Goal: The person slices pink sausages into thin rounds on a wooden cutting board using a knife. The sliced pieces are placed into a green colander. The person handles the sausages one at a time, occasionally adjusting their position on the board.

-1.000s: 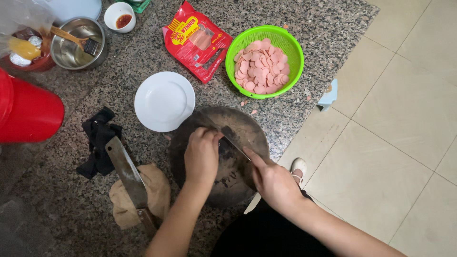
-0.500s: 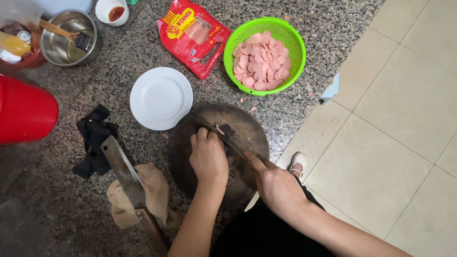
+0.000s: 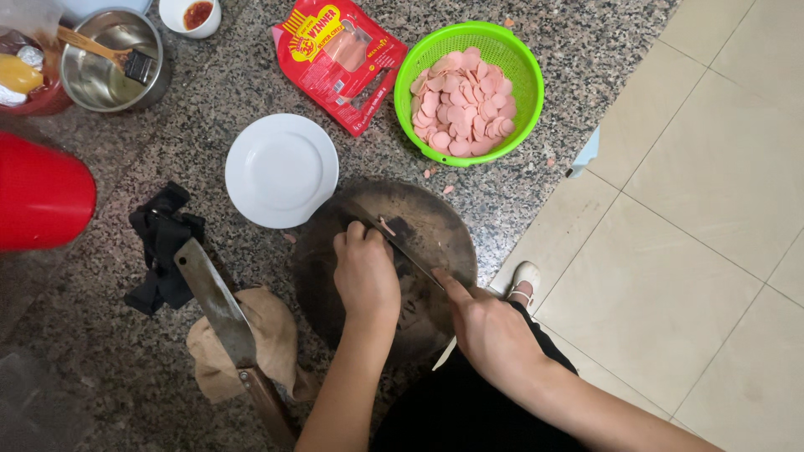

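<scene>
Dark knife (image 3: 402,249) is sitting clamped in the right hand (image 3: 490,331) grip, blade crossing the round chopping board (image 3: 435,226). Left hand (image 3: 366,276) is pressing down, fingers curled together, at the blade; green basket (image 3: 511,59) of pink slices far right.

Right hand (image 3: 490,331) grips knife (image 3: 394,238); left hand (image 3: 366,274) pressed on round board (image 3: 435,226).

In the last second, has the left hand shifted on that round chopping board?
Yes. The left hand has slid from the board's middle toward its left side, nearer the white plate.
</scene>
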